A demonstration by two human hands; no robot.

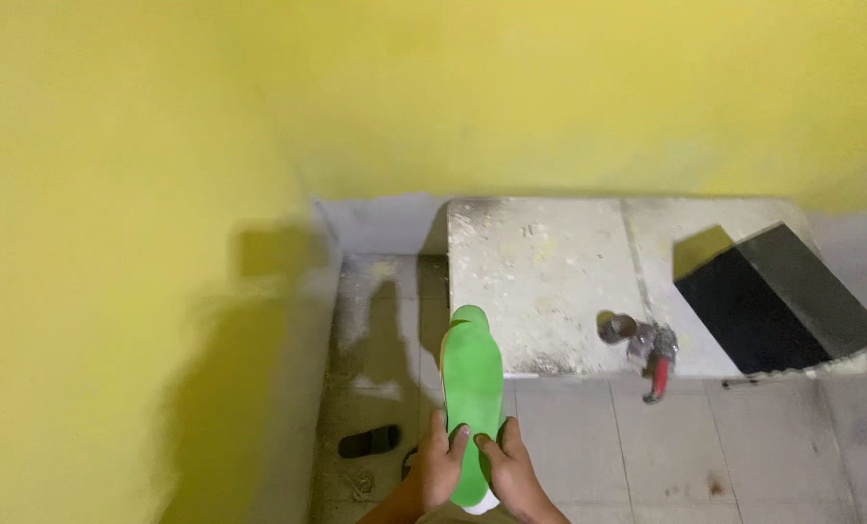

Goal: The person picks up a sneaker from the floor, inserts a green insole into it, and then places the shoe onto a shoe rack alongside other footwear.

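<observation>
you hold a bright green foam shoe insole (473, 388) upright-ish in front of you, heel end down at your hands, toe end pointing away toward the table edge. a thin yellowish layer shows along its left rim, and a white end shows below your hands.

left hand (440, 466): grip closed on the insole's lower left edge, thumb lying across the green face. right hand (513, 471): grip closed on the lower right edge, thumb pressed on the green face just beside the left thumb. both hands touch the insole; the two thumbs are near each other, whether touching you cannot tell.

the toe of the insole overlaps, in this view, the front left corner of the worn whitish stone-topped table (540, 281), which stands against the yellow painted wall (453, 97). actual contact between insole and table cannot be told.

on the table: a small round metal tin (614, 327) near the front edge, contents not readable from here; just beside it a metal tool with a red handle (657, 364), the handle hanging past the table edge. at the right end, a black rectangular block with a grey sloping top (778, 301), jutting over the table's right edge.

on the grey tiled floor (589, 437): a black sandal (369, 442) left of your hands, near the wall base.
</observation>
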